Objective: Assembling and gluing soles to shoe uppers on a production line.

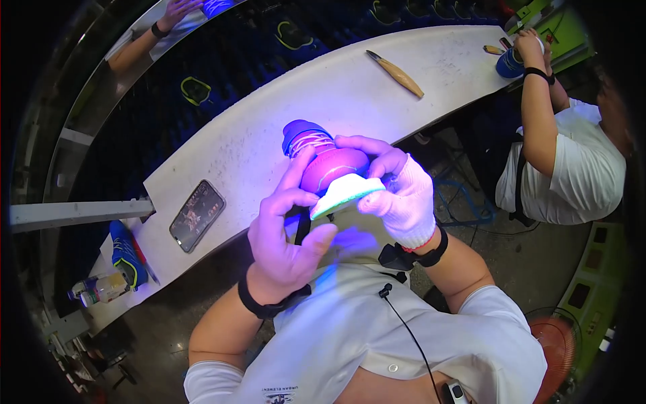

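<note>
A laced shoe [333, 163] is held over the bench, lit violet, its toe toward me. A pale, brightly glowing sole [346, 191] lies against its toe end; whether the two are joined I cannot tell. My left hand [286, 222] is bare and grips the shoe's left side, fingers on the upper and at the sole's edge, thumb standing away. My right hand [397, 192], in a white glove that leaves fingertips bare, has its thumb on the sole and its fingers round the upper's right side.
The white bench [259, 124] curves across, bearing a phone [197, 215] and a wooden-handled tool [397, 73]. At left are a blue shoe [126, 252] and bottles [104, 289]. Dark shoes [295, 35] line the far side. A co-worker [565, 148] handles a blue shoe [509, 64].
</note>
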Tool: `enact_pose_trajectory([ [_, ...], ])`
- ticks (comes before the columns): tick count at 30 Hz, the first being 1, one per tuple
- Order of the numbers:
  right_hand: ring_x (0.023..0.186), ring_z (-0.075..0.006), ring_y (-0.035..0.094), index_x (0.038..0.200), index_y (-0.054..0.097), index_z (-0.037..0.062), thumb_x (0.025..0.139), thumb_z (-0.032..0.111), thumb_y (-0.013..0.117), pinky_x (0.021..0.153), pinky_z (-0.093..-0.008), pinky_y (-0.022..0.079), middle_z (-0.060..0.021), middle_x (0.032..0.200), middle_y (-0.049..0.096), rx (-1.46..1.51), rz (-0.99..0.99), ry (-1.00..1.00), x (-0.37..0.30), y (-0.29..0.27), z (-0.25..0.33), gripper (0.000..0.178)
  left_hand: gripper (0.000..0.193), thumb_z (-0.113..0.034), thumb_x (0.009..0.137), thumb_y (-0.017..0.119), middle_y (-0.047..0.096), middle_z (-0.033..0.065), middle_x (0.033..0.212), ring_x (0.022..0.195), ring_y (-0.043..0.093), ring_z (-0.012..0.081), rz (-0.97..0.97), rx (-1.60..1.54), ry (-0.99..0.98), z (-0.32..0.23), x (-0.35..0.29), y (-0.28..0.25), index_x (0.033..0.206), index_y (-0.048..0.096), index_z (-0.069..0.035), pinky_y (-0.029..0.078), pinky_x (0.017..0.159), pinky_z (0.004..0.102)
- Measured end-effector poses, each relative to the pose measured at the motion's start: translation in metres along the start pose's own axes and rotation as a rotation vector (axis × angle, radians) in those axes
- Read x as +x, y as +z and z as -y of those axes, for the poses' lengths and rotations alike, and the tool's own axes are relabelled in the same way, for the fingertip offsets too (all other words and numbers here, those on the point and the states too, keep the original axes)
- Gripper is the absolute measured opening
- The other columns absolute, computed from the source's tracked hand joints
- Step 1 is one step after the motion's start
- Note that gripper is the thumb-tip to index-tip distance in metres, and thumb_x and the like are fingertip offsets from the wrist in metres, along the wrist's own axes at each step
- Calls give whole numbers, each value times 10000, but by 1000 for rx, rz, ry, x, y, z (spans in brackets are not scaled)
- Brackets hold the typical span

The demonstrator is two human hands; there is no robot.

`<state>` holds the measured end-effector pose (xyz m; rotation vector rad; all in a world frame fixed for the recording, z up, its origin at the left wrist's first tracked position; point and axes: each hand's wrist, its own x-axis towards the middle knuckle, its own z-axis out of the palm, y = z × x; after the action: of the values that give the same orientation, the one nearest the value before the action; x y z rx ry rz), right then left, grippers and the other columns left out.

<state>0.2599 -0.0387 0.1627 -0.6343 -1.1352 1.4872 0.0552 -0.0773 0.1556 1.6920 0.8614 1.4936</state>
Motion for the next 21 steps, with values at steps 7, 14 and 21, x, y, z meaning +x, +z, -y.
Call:
enact_pose_trajectory([
  [7,1216,-285,676,955,635,-3,845,137,909,1029,-413,554,-317,1421,636,-91,-9,-117,-17,0,-10,327,490,-255,943,858,510,442,1503,1448,533,459,-160,-111,-111,-6,-20,26,1156,480,-29,390,1207,537],
  [14,1230,-307,697,995,621,28,837,162,933,1022,-429,566,-269,1362,694,-188,-11,-242,-22,3,-21,375,466,-150,935,858,549,442,1459,1503,473,464,-198,-168,-136,-7,-25,27,1115,439,-54,256,1276,574],
  [21,1316,-424,662,982,558,75,817,239,953,1107,-516,522,-289,1348,686,-523,136,-340,-14,-12,-11,459,513,-78,917,838,613,385,1401,1457,528,434,-161,-159,-204,-14,-20,12,1230,433,-37,303,1264,588],
])
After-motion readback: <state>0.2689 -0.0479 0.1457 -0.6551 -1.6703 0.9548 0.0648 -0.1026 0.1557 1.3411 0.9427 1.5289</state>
